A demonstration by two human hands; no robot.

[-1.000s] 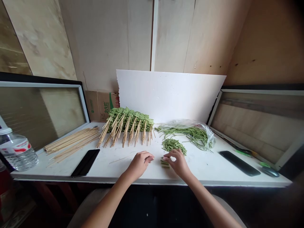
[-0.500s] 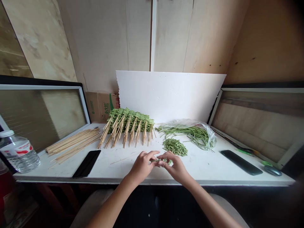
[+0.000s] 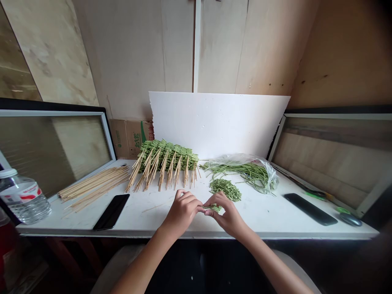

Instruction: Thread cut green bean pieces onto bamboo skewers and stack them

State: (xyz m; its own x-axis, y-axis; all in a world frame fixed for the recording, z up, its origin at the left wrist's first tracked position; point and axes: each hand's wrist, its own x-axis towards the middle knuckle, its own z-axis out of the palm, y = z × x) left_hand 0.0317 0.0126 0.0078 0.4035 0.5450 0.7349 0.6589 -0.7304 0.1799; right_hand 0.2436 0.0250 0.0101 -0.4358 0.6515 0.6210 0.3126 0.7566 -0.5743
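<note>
My left hand (image 3: 183, 210) is closed, its thumb and fingertips pinched together just above the table. Against those fingertips, my right hand (image 3: 226, 214) is closed too, thumb and index finger meeting the left ones. Whatever the two pinches hold is too small and covered to make out. Some cut green bean pieces (image 3: 214, 208) show between the right thumb and index finger; whether they are held or lie on the table I cannot tell. Just beyond the right hand is a pile of short cut green bean pieces (image 3: 226, 189).
Bean-laden skewers (image 3: 168, 155) are stacked at the back, sticks facing me. Bare bamboo skewers (image 3: 94, 183) lie left, near a black phone (image 3: 111, 212) and water bottle (image 3: 24, 198). Long green beans (image 3: 254, 173) spill from a plastic bag; right are a dark slab (image 3: 310, 209) and mouse (image 3: 350, 219).
My left hand has rolled over, its fingers curling inward and its knuckles rising. Both sets of fingertips stay together. The right hand has barely moved.
</note>
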